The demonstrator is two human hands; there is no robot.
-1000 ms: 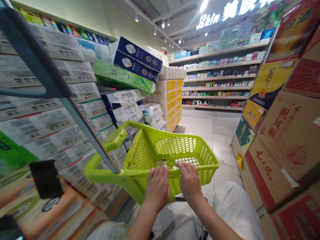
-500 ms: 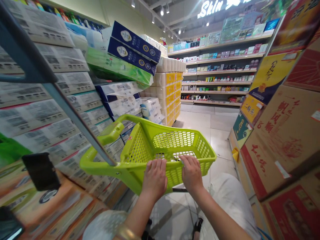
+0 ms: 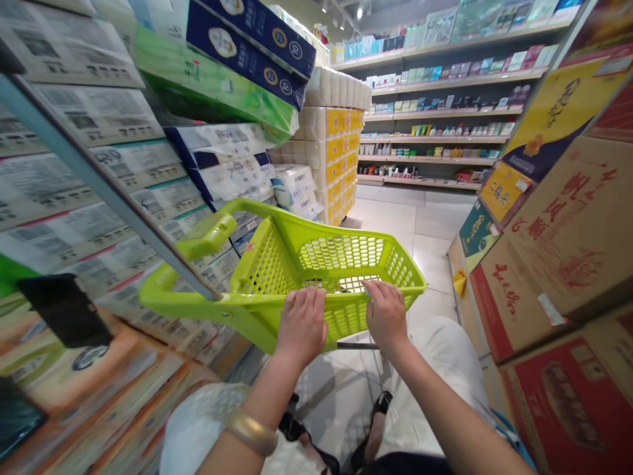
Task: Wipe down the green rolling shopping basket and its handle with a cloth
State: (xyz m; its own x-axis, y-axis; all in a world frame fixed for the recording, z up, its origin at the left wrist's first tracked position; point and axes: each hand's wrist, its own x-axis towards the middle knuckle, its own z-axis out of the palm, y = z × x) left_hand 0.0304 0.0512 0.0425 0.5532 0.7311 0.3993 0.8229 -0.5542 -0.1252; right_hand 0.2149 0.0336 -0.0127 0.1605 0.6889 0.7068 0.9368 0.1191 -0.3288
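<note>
A lime-green plastic shopping basket [image 3: 341, 251] with lattice walls stands in front of me, its long pull handle [image 3: 123, 198] slanting up to the left. My left hand [image 3: 302, 323] has its fingers curled over the near rim, around the middle. Further right on the same rim, my right hand [image 3: 386, 313] is closed over the edge too. Through the holes in the basket's bottom the floor shows, and I see no goods inside. The undersides of my fingers are hidden behind the rim.
Stacked tissue packs [image 3: 237, 72] rise on the left beside the basket. Two dark phone-like objects, one a black phone [image 3: 66, 310], lie on orange packs at lower left. Cardboard cartons [image 3: 554, 244] line the right. Shelves [image 3: 435, 138] of small goods stand behind a tiled floor [image 3: 395, 211].
My view has tilted down a little, so the scene sits higher in the picture. Both hands keep hold of the basket's rim.
</note>
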